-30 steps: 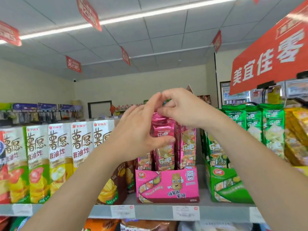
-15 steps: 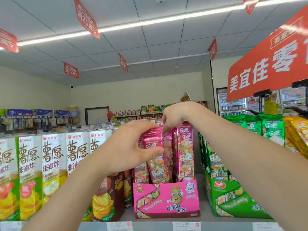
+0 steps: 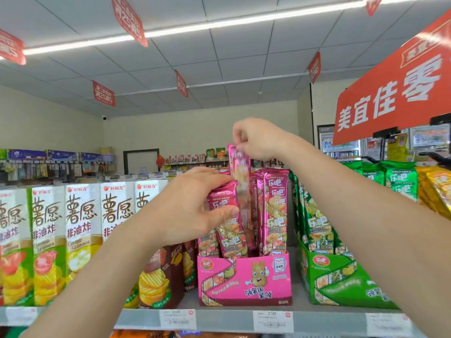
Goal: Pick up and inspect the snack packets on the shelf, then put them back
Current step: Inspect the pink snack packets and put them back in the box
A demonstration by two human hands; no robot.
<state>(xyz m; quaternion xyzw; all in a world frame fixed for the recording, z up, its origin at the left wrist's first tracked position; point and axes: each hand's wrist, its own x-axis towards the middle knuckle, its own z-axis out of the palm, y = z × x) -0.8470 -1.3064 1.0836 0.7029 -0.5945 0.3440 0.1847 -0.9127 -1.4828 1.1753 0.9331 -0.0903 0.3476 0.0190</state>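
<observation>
Pinching a slim pink packet [image 3: 240, 172] by its top seam, a shopper's right hand [image 3: 258, 140] holds it up over the pink display box [image 3: 244, 276], which stands near the front edge of the shelf [image 3: 219, 318]. The packet hangs upright. Its lower end is blurred, and it cannot be told whether it is clear of the row below.

The left hand [image 3: 192, 208] grips the front packet [image 3: 228, 215] of that row, thumb across its face and fingers curled over its top. This packet leans towards the shelf's left end and stands in the box, with more pink packets upright behind it.

Tall white cartons [image 3: 80, 230] and brown cartons [image 3: 161, 272] fill the shelf to the left of the box. A green display box [image 3: 336, 279] of green packets [image 3: 314, 223] sits to its right.

Judged from this view, the task looks to be at an early stage. One packet is raised for a look, and the close inspection and the return to the box are yet to come. Whether any other packets have been checked cannot be told.
</observation>
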